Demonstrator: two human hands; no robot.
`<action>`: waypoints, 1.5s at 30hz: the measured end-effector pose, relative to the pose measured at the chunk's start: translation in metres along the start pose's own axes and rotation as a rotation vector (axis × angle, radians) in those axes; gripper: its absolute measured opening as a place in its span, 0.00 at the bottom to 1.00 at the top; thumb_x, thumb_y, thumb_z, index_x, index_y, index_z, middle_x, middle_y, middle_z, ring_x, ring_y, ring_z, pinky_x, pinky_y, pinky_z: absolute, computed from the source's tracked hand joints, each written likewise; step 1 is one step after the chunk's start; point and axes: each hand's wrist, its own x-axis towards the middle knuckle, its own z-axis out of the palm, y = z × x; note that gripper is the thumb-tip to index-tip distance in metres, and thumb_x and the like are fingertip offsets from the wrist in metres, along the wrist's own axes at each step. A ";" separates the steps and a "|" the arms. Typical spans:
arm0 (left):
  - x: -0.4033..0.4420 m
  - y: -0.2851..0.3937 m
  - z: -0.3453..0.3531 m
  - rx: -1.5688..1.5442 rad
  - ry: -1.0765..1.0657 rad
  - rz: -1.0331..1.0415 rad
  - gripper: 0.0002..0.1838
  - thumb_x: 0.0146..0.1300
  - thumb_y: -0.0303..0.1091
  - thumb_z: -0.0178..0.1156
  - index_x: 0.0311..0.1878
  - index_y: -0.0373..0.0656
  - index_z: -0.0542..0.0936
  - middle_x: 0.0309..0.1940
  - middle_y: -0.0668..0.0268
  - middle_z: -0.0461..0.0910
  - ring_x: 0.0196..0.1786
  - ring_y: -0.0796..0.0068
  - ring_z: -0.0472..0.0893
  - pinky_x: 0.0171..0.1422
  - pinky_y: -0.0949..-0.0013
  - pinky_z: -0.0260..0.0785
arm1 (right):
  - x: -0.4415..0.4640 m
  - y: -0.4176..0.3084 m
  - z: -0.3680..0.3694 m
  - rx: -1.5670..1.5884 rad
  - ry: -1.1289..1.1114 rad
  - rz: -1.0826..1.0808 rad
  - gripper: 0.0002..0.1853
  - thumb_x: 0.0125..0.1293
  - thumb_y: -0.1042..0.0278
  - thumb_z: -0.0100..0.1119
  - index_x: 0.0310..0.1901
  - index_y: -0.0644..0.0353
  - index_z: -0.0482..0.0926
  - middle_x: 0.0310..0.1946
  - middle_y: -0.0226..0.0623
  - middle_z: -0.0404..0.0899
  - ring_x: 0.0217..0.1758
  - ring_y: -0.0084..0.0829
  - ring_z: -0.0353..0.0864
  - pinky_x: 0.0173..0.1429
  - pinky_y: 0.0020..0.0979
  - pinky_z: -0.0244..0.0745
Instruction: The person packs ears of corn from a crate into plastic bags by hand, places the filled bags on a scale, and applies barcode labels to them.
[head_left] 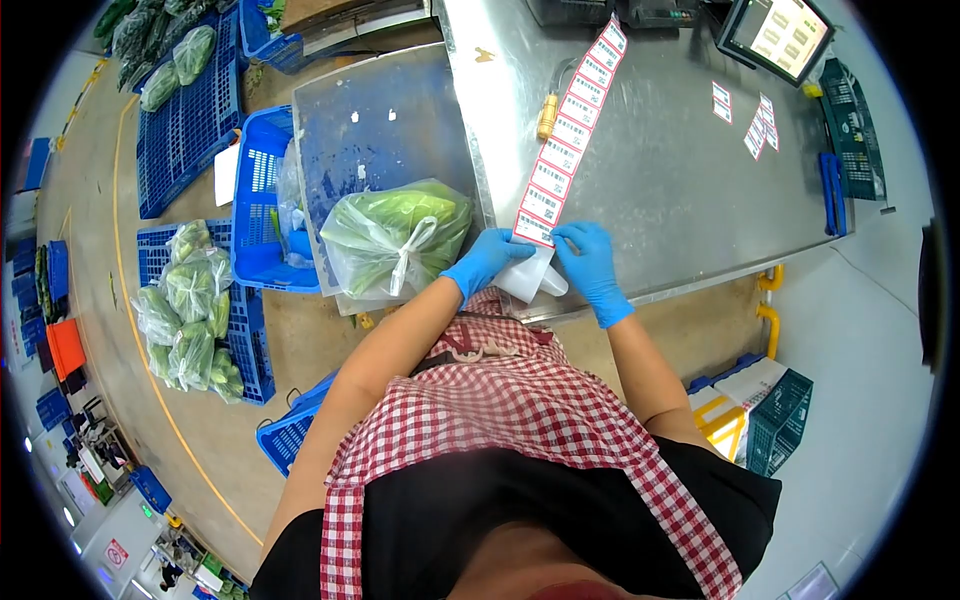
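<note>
At centre, the left hand (487, 260) grips the label strip (567, 133), apparently steadying it; the right hand (592, 264) pinches its edge.

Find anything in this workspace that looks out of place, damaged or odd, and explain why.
Several loose labels lie askew on the metal table, away from the long label strip, as if set aside. The blue board under the bagged greens looks scuffed and patchy, probably from wear.
</note>
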 end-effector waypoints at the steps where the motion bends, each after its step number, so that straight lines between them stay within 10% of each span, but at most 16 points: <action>1: 0.000 -0.001 -0.001 -0.009 -0.005 -0.002 0.14 0.54 0.28 0.61 0.44 0.31 0.78 0.38 0.59 0.80 0.36 0.72 0.79 0.44 0.71 0.72 | 0.000 0.000 0.001 0.006 0.001 -0.001 0.04 0.51 0.69 0.59 0.30 0.56 0.80 0.28 0.34 0.78 0.33 0.37 0.75 0.41 0.36 0.67; 25: -0.001 -0.006 0.006 0.146 -0.008 -0.129 0.17 0.55 0.33 0.61 0.44 0.31 0.78 0.38 0.58 0.80 0.38 0.72 0.79 0.45 0.72 0.71 | 0.005 0.014 0.004 0.020 0.026 0.198 0.14 0.53 0.67 0.58 0.41 0.61 0.77 0.37 0.42 0.77 0.38 0.41 0.76 0.43 0.34 0.71; 34: 0.004 -0.008 0.008 0.184 0.079 -0.134 0.14 0.53 0.31 0.63 0.40 0.32 0.80 0.34 0.57 0.81 0.32 0.70 0.80 0.39 0.69 0.72 | 0.021 0.028 0.019 -0.395 -0.104 -0.019 0.22 0.57 0.61 0.53 0.54 0.56 0.70 0.56 0.40 0.67 0.59 0.38 0.64 0.65 0.45 0.49; 45: 0.007 -0.008 0.008 0.279 0.064 -0.178 0.17 0.53 0.35 0.61 0.41 0.30 0.79 0.37 0.57 0.80 0.37 0.71 0.79 0.42 0.71 0.71 | 0.058 0.058 0.014 -0.500 -0.088 0.061 0.23 0.57 0.60 0.54 0.55 0.54 0.71 0.44 0.39 0.69 0.48 0.36 0.67 0.57 0.39 0.57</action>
